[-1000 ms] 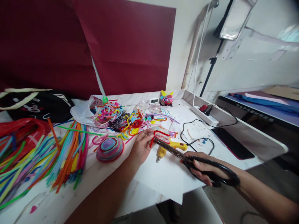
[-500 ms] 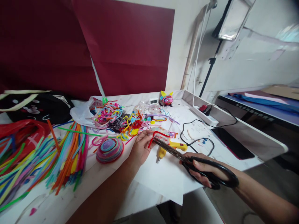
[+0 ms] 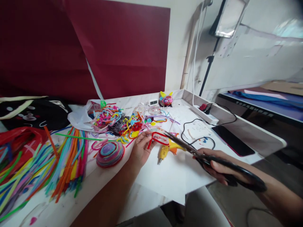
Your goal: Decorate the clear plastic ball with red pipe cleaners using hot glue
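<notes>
Between the thumb and fingers of my left hand is a bent red pipe cleaner, held up over the white paper. My right hand grips black-handled scissors, with the blades pointing up and left, apart from the red piece. Behind and below them lies a yellow glue gun, its nozzle toward me. Left of my left hand rests a round dome wound in coloured pipe cleaners.
Bundled pipe cleaners cover the table's left side. A tangled heap of pipe-cleaner scraps lies at the back. To the right are a phone, a black cable and a power strip. A decorated ball stands in the back corner.
My right hand has drawn the scissors away to the right, off the red pipe cleaner. The red piece now shows a further bend in my left hand. The view has shifted slightly.
</notes>
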Motion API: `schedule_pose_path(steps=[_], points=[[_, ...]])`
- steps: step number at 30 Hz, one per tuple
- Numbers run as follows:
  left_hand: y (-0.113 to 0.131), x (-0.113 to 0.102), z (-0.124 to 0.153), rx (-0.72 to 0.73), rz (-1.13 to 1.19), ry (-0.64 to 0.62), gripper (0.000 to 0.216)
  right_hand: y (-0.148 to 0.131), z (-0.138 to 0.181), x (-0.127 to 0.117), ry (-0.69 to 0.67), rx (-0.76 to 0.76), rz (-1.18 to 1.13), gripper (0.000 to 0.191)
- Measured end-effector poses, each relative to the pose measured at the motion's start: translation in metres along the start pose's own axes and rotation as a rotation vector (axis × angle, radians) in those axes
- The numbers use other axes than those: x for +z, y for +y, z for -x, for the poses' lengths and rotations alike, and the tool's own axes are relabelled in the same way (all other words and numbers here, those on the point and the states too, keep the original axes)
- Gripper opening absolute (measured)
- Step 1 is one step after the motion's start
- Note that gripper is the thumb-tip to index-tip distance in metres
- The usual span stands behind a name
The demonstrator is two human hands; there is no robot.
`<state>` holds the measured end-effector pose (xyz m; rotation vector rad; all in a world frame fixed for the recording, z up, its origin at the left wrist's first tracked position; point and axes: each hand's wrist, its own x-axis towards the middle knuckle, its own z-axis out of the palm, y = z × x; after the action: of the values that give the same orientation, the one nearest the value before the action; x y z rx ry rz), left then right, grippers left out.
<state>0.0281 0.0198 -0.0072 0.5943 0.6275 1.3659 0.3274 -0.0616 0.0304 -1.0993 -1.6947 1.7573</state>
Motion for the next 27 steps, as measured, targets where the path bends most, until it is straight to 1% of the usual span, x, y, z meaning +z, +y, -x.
schedule_pose_path(steps=[2,5,6,8,10,13,16,21,24,27], points=[[0.0,-0.001,-0.001,0.001,0.002,0.003,0.018,-0.007,0.005,-0.007,0.13,-0.014,0.176,0.055],[0.0,-0.003,-0.003,0.004,-0.003,-0.002,0.017,-0.009,0.002,-0.02,0.427,-0.042,0.526,0.053],[-0.001,-0.003,-0.003,0.004,-0.006,-0.001,0.017,-0.007,-0.001,-0.024,0.518,-0.027,0.648,0.052],[-0.001,-0.003,-0.004,0.006,-0.018,0.006,0.017,0.0,-0.01,-0.035,0.675,0.049,0.872,0.051],[0.0,-0.002,-0.005,0.004,-0.033,0.016,0.017,0.01,-0.018,-0.046,0.773,0.096,1.002,0.051],[0.001,-0.001,-0.006,-0.007,-0.037,0.039,0.017,0.022,-0.029,-0.061,0.873,0.141,1.064,0.053],[0.002,0.0,-0.008,0.005,-0.022,0.08,0.018,0.024,-0.037,-0.07,0.945,0.212,1.1,0.054],[0.004,0.0,-0.008,0.022,0.008,0.124,0.02,0.021,-0.053,-0.077,0.946,0.358,1.133,0.059],[0.005,-0.001,-0.008,0.031,0.007,0.132,0.021,0.025,-0.062,-0.081,0.942,0.401,1.131,0.061],[0.004,-0.001,-0.007,0.03,-0.002,0.108,0.021,0.032,-0.066,-0.085,0.921,0.436,1.153,0.063]])
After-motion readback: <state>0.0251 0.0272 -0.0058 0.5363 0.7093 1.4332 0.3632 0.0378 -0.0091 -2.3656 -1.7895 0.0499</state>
